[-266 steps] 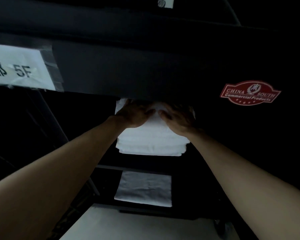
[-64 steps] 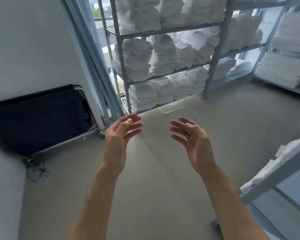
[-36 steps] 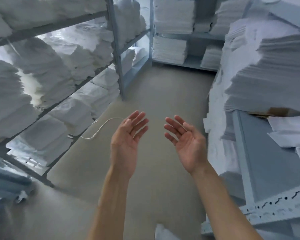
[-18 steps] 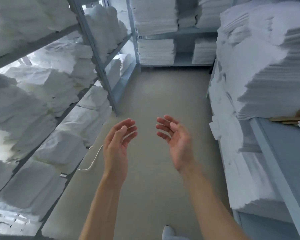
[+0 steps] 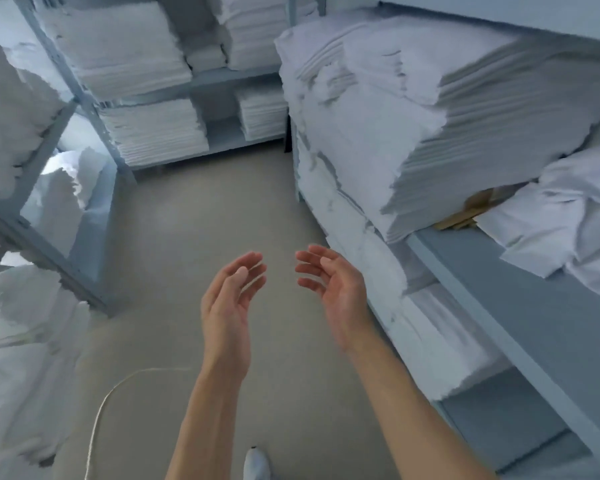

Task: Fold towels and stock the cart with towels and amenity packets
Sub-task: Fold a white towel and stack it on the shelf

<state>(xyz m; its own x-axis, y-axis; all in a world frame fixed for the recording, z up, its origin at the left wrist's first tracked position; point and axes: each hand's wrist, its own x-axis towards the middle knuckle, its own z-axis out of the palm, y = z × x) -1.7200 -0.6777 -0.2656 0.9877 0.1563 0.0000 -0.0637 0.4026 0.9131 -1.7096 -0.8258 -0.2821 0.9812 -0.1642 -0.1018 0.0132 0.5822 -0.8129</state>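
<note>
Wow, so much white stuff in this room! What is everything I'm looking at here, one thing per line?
Folded linen stacks: many, too many to count, white, on the shelves at left, back and right.
Loose crumpled cloth: one, white, on the right-hand shelf board, beside the tall stack.
Cardboard piece: one, brown, under the tall right stack.
Shelving racks: at least three, grey-blue metal, along the left, back and right.
Floor: beige, bare aisle between the racks.
Cord: one, pale, curving on the floor at lower left.
Shoe: one tip, light, bottom edge.
Left hand: open, empty, palm facing inward.
Right hand: open, empty, palm facing the left hand.
</note>
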